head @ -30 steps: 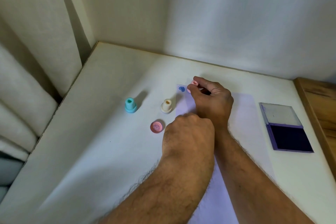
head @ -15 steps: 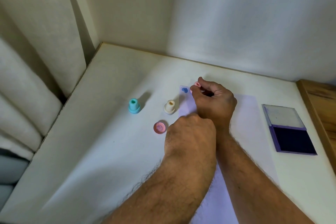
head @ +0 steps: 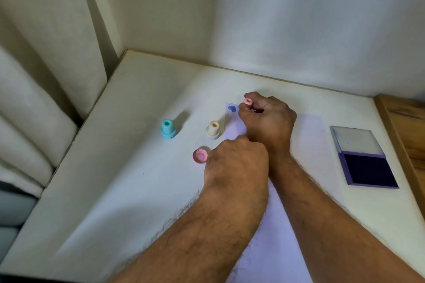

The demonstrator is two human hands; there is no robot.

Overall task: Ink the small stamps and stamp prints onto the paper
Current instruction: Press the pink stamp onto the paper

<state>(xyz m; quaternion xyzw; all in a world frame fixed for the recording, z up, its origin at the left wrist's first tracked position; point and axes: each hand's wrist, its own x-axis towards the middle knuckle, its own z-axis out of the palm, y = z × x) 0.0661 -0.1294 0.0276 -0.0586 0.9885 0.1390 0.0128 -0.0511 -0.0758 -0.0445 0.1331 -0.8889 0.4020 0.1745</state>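
Since a second ago the right hand (head: pixel 268 119) has barely shifted; its fingertips (head: pixel 249 97) still pinch the pink stamp (head: pixel 248 101) over the paper's (head: pixel 305 135) far left corner, just beside a blue print (head: pixel 232 108). Knuckles-up, the left hand (head: pixel 236 161) rests curled on the paper's left edge; whether it grips anything I cannot tell. Beyond lie a pink cap (head: pixel 200 156), cream stamp (head: pixel 213 130) and teal stamp (head: pixel 168 128). Rightward, the open ink pad (head: pixel 365 167) sits on the white table (head: pixel 115 179), cornered by pale walls (head: pixel 299 18).

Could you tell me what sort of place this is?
Probably a home craft corner: a white table against plain walls, with small stamps, an open ink pad and a sheet of paper.
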